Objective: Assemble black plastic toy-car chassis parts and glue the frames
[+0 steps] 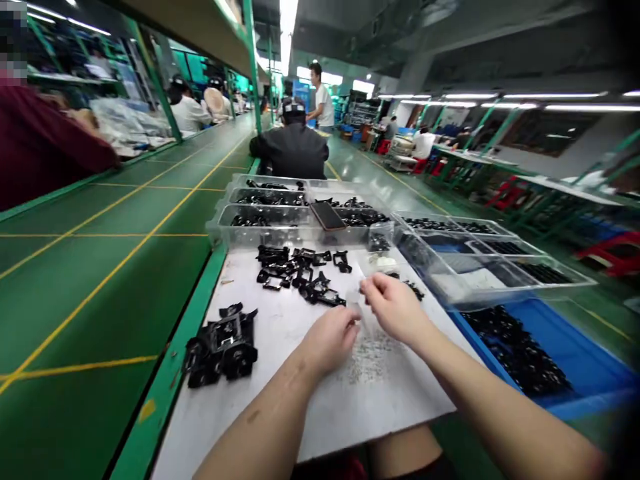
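Both arms of the person come in from the bottom of the frame and reach up toward the middle. The left forearm (260, 427) is bare and goes at a slant, and the left hand (330, 340) shows its back, with the fingers curled in. The right forearm (500, 407), also bare, comes from the lower right corner. The right hand (395, 310) is a little higher, just beside the left one, and its fingertips (369, 285) bend down toward it. If the hands pinch something, it is too small to tell.
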{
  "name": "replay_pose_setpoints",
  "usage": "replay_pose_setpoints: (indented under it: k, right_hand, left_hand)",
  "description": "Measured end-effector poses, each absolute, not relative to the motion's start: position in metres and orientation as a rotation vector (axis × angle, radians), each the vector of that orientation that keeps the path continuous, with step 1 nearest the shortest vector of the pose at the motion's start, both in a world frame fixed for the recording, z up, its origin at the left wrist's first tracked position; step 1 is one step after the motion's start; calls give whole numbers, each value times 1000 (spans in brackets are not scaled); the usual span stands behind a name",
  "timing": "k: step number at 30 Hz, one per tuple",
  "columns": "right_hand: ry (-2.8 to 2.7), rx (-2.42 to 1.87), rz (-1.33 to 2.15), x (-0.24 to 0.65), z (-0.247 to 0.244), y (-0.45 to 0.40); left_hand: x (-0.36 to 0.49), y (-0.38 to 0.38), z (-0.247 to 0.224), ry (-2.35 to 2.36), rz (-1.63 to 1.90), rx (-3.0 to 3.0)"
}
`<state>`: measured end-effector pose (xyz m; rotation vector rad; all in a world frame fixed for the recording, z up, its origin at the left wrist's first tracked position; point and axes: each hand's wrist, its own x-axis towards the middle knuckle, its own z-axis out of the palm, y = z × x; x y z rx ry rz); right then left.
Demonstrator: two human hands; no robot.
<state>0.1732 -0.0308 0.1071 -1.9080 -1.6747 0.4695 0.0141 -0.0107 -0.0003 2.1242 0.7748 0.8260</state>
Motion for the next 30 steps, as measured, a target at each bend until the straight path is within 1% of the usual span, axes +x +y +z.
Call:
replay_pose_setpoints:
  k: [4,8,12,15,19,23,25,28,30]
  right_hand:
    - [-1469,-2073,301,249,102,-37]
    - [-1410,-2114,302,273,73,-66]
    - [-1401,-2114,331,266,39,-99]
    - [-1408,-2111,353,262,25,-111]
    - [-1451,-2105,358,263,20,-111]
    - [-1510,-2083,354,253,28,-122]
    - [-1630,-1981,445,236,35,-138]
    - [-2009,-1729,630,200,42,-164]
    - [-2209,-1675,683,180,41,-175]
  left_hand:
    - [9,-10,4,914,871,2157]
    - [9,-6,4,1124,889,2177]
    - [8,-6,5,1095,811,2236]
    - [5,-8,8,1018,793,2272]
    - [2,-12,9,843,713,2301]
    - [3,-13,8,665,658,2272]
    - [3,-12,7,680,689,2223]
    - [3,-9,6,763,758,2131]
    - [3,-8,7,783,783,2077]
